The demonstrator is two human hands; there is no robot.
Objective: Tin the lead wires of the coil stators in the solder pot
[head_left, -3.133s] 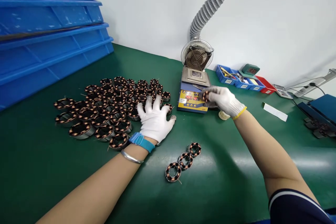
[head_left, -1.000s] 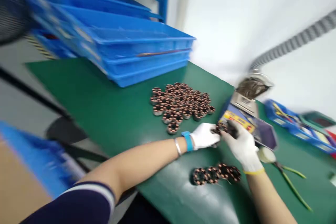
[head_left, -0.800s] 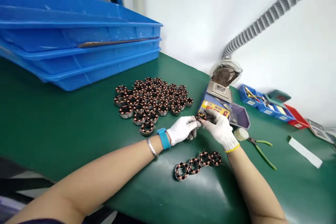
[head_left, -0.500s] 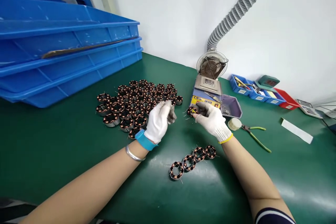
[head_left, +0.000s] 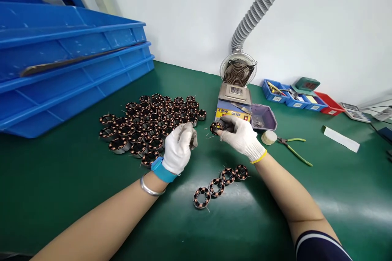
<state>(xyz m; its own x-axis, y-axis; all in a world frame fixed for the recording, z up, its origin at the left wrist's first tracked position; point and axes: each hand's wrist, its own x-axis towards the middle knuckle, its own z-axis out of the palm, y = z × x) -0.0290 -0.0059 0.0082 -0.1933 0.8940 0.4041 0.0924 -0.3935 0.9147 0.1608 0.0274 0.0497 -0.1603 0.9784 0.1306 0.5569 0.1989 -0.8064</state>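
My right hand [head_left: 240, 136], in a white glove with grey fingertips, grips a motor stator [head_left: 217, 127] with copper windings, its thin wire ends sticking out to the left. My left hand [head_left: 179, 147], gloved too, is closed with fingertips pinched together; whether anything is between them is too small to make out. It hovers by the right side of a large cluster of stators [head_left: 137, 130] standing on the green table. Several more stators [head_left: 217, 187] lie in a slanting row in front of my hands.
Stacked blue trays [head_left: 76, 69] fill the left. Behind my right hand stand a solder pot [head_left: 234, 102], a fan with a grey duct [head_left: 260, 4] and a purple tray [head_left: 266, 117]. Rightward are a round whitish block [head_left: 269, 137], green-handled cutters [head_left: 295, 153], small bins [head_left: 275, 91] and a white strip [head_left: 341, 138].
The whole view has shifted, so the table's things sit further left. My right hand still holds the stator, and my left hand stays pinched near the cluster.
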